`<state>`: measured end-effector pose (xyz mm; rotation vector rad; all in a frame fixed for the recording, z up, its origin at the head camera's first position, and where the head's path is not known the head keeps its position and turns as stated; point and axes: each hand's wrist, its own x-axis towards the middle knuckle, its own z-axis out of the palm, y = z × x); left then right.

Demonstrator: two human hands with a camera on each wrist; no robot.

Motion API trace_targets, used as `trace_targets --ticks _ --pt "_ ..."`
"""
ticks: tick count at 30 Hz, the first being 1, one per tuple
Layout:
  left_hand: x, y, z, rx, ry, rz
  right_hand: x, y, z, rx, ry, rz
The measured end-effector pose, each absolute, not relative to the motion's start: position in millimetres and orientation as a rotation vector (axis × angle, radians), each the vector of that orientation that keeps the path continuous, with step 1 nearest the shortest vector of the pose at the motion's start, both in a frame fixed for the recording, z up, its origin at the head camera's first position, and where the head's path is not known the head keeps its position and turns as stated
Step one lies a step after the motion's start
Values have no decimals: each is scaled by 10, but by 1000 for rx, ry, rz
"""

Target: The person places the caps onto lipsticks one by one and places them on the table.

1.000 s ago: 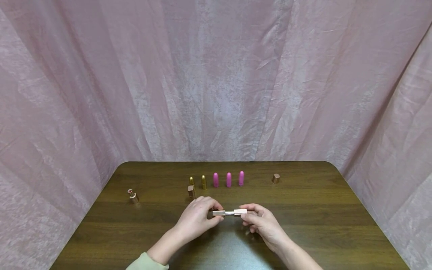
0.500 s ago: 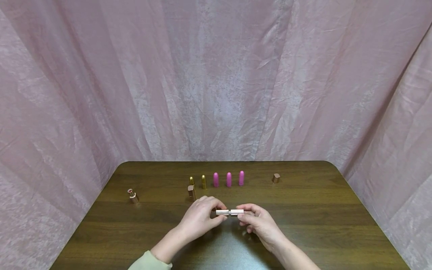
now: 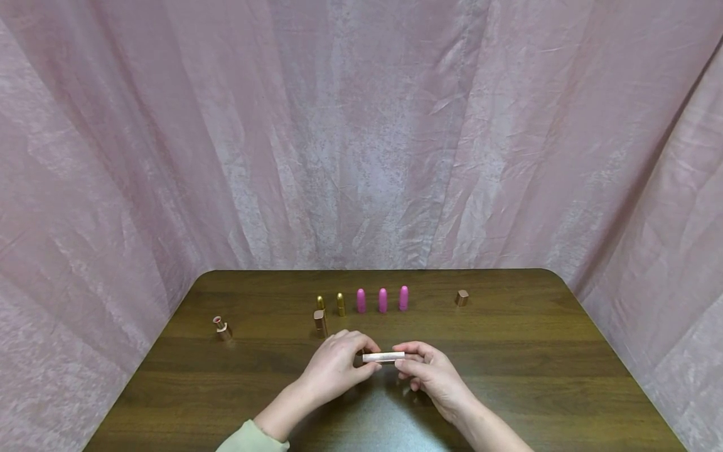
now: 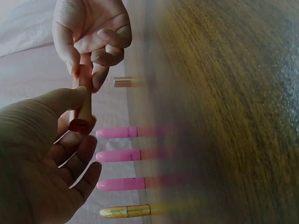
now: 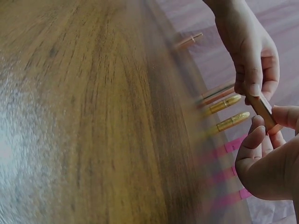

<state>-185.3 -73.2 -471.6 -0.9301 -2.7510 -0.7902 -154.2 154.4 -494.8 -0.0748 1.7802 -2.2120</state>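
Note:
A rose-gold lipstick [image 3: 384, 356] lies level between my two hands above the table, its cap and base together as one bar. The thumb and fingers of my left hand [image 3: 339, 359] pinch its left end. At the other end, my right hand [image 3: 437, 375] pinches it between thumb and forefinger, the other fingers curled below. The left wrist view shows the squared dark-red end of the lipstick [image 4: 84, 105] by the left thumb. In the right wrist view, both hands meet on the lipstick [image 5: 261, 109].
Behind the hands stand three pink lipsticks [image 3: 383, 301] and two gold ones [image 3: 341, 304], with a rose-gold lipstick [image 3: 320, 321] before the left gold one. An uncapped lipstick tube [image 3: 223, 329] is at left, a rose-gold cap [image 3: 462, 298] at right. Pink curtains [image 3: 361, 138] surround the wooden table [image 3: 536, 351].
The two lipstick parts were apart with a silvery tube showing between them; the hands have drawn together, the gap narrowing and then closing, so the tube is now covered.

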Motion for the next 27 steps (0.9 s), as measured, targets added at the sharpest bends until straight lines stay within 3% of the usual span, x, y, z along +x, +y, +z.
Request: trace_targets --ticks 13,21,27 --pt "-1887 -698 -4852 -973 -2709 -530 -1569 1540 -4954 -112 1964 -2118" --pt "-2044 -752 -5000 -659 -2843 -950 -1586 1611 -4899 -108 2047 -2063" --pt "-2107 -792 -5045 -458 -2824 -982 -1612 1748 -4916 -149 2234 -1953"
